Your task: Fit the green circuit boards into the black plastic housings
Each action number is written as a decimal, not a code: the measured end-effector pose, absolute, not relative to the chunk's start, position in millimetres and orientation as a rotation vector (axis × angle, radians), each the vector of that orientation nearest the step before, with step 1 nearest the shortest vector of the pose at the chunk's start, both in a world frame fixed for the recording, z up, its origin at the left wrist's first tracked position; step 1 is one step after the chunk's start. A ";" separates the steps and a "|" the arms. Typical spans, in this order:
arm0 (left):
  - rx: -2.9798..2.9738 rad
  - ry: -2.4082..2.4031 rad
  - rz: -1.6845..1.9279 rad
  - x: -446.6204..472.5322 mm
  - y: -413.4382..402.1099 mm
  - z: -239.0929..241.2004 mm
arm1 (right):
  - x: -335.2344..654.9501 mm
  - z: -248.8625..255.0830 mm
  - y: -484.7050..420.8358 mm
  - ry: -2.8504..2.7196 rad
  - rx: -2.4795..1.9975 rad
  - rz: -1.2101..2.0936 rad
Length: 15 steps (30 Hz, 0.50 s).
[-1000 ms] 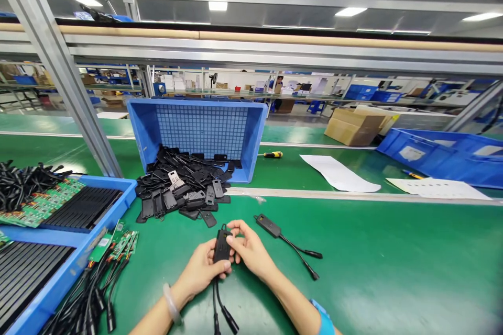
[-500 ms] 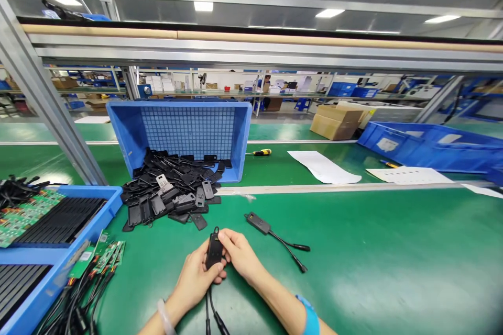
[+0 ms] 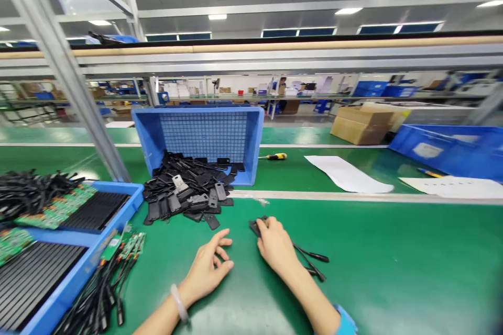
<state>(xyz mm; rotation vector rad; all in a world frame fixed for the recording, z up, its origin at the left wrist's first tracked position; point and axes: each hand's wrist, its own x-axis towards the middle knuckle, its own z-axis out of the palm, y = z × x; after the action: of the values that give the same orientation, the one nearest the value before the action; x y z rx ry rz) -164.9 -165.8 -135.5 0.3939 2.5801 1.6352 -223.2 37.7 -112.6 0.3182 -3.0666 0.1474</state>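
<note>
My left hand [image 3: 207,266] hovers just over the green bench, palm down, fingers apart and holding nothing. My right hand [image 3: 276,243] lies to its right, fingers curled over a small black cabled module [image 3: 255,226]. The module's thin black cables [image 3: 314,259] run out to the right from under that hand, ending in plugs. I cannot tell whether one or two modules lie under the hand. Behind my hands is a pile of black plastic shells [image 3: 188,193], spilling from a blue crate [image 3: 251,138] tipped on its side.
Blue trays [image 3: 84,267] at the left hold black parts and green circuit boards. More boards with black cables [image 3: 112,277] lie beside them. A slanted metal post [image 3: 78,89] stands left. Farther back lie a screwdriver [image 3: 275,156], paper sheets [image 3: 346,174], a cardboard box [image 3: 361,124] and another blue crate [image 3: 448,149].
Both hands held one black module between them. Now the left hand has let go and opened, and the right hand has carried the module rightward down to where another lay.
</note>
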 end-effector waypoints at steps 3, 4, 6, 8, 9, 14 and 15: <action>0.481 2.818 1.402 -162.6 -173.6 -119.1 | -230.8 -122.4 50.1 -2.987 0.231 0.065; 0.502 2.919 1.228 -161.7 -178.5 -110.4 | -234.2 -126.2 53.9 -3.005 0.186 0.049; 0.413 3.092 0.717 -158.1 -192.3 -89.6 | -240.8 -132.2 61.1 -3.076 0.136 0.031; 0.104 3.140 0.221 -150.4 -211.4 -68.6 | -244.6 -133.2 67.5 -3.127 0.044 0.025; -0.078 3.143 0.083 -144.7 -222.8 -59.9 | -244.8 -131.6 69.8 -3.133 -0.024 0.011; -0.804 3.077 -0.201 -106.4 -289.1 -51.2 | -234.5 -114.9 63.4 -2.996 -0.031 -0.145; -0.876 3.038 -0.215 -99.2 -300.7 -55.5 | -232.0 -112.5 58.4 -2.991 0.038 -0.135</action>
<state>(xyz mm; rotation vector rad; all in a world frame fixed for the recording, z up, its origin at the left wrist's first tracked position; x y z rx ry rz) -99.2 -300.7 -55.5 -0.8763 3.0384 -0.2145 -232.0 58.4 -112.5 0.0383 -2.9915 -0.1349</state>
